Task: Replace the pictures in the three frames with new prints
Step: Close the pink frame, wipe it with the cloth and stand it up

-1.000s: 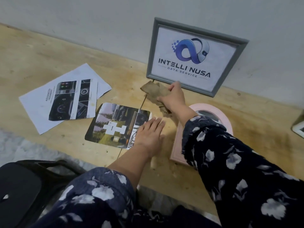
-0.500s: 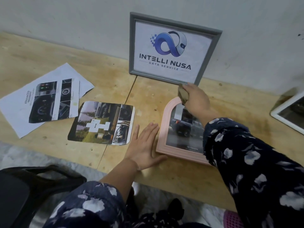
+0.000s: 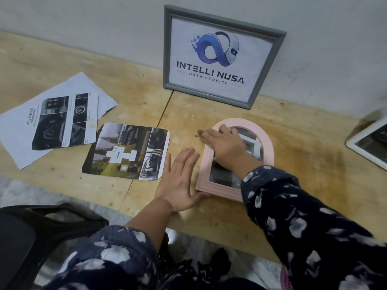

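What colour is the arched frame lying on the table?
Pale pink, seen in the head view: arched frame.

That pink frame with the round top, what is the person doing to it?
A person is wiping the pink arched frame, which lies flat on the wooden table. The right hand presses a brownish cloth on its upper left edge, while the left hand lies flat beside it, thumb against the lower corner. A grey frame with a logo leans on the wall behind. Loose prints lie to the left.
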A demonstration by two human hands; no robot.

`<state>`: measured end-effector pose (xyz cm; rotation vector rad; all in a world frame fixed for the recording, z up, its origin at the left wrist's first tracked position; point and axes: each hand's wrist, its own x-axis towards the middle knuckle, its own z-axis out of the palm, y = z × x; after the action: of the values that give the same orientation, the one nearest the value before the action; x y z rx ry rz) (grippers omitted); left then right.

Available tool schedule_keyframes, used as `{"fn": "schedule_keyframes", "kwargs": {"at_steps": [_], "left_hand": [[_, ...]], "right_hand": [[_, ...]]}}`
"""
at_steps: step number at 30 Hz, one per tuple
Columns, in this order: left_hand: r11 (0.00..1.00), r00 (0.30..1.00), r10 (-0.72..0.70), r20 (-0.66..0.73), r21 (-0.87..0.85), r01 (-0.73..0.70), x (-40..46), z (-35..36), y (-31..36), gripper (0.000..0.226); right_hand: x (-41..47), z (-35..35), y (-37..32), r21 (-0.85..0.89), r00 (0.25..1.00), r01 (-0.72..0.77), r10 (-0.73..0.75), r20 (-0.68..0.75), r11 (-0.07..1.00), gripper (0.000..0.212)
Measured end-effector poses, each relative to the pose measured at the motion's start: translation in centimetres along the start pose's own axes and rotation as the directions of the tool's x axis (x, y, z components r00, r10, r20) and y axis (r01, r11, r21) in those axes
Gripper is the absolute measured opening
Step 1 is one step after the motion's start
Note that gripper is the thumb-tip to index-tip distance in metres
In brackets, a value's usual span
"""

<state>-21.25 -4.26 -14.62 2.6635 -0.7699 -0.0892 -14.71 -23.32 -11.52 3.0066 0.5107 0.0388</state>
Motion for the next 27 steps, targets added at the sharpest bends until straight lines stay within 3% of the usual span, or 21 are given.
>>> {"fn": "schedule_keyframes", "kwargs": {"at_steps": [4,8,11,12,14,16,17,19,22,23,24,25,27], "left_hand": [[1.0,1.0,-0.007,-0.016,-0.015,0.007,-0.1,0.0,0.1,0.104],[0.999,0.999,-0.032,-0.009,0.008,0.032,-0.1,0.2,0.0,0.107],[0.999,0.999,-0.032,0.009,0.011,0.032,-0.1,0.1,-0.1,0.106],[1.0,0.999,-0.026,0.021,0.014,0.025,0.0,0.1,-0.2,0.106],[1.0,0.999,-0.016,0.043,0.015,0.015,0.2,-0.1,0.0,0.107],[1.0,1.0,-0.001,0.028,-0.018,0.002,0.4,-0.3,0.3,0.108],[0.999,1.0,0.016,0.016,-0.029,-0.015,0.6,-0.5,0.5,0.107],[0.998,0.998,0.055,0.01,-0.031,-0.055,0.9,-0.6,1.1,0.107],[0.998,0.998,0.056,0.04,-0.017,-0.055,0.8,-0.2,1.7,0.107],[0.999,0.998,0.047,0.049,-0.002,-0.047,0.6,0.0,1.8,0.107],[0.999,0.998,0.043,0.052,0.018,-0.044,0.5,0.2,1.8,0.106],[0.998,0.998,0.043,0.051,0.034,-0.044,0.5,0.5,1.8,0.104],[0.998,0.998,0.048,0.04,0.045,-0.049,0.7,0.7,1.7,0.102]], "right_hand": [[-2.1,1.5,-1.1,0.006,0.942,0.112,-0.104,-0.319,0.994,0.023],[-3.4,1.4,-2.3,0.084,0.922,0.203,-0.162,-0.351,0.976,0.023],[-4.2,0.6,-2.2,0.364,0.933,0.123,0.018,-0.361,0.923,0.034],[-4.5,0.2,-1.8,0.547,0.936,0.035,0.165,-0.312,0.836,0.034],[-4.9,-1.5,-0.6,0.861,0.879,-0.232,0.477,-0.013,0.453,0.032],[-5.0,-3.3,1.2,0.903,0.701,-0.43,0.638,0.32,0.019,0.03],[-5.1,-4.0,2.2,0.869,0.616,-0.478,0.656,0.437,-0.13,0.028],[-5.3,-5.3,3.8,0.806,0.541,-0.494,0.611,0.578,-0.325,0.032],[-5.1,-6.6,4.9,0.734,0.606,-0.363,0.453,0.654,-0.575,0.022],[-4.9,-6.5,5.2,0.704,0.617,-0.33,0.421,0.665,-0.629,0.028],[-4.5,-6.3,5.4,0.697,0.602,-0.329,0.427,0.674,-0.637,0.033],[-4.0,-5.9,5.7,0.74,0.573,-0.382,0.486,0.66,-0.553,0.033],[-3.4,-5.2,5.9,0.816,0.571,-0.539,0.623,0.535,-0.207,0.034]]}}
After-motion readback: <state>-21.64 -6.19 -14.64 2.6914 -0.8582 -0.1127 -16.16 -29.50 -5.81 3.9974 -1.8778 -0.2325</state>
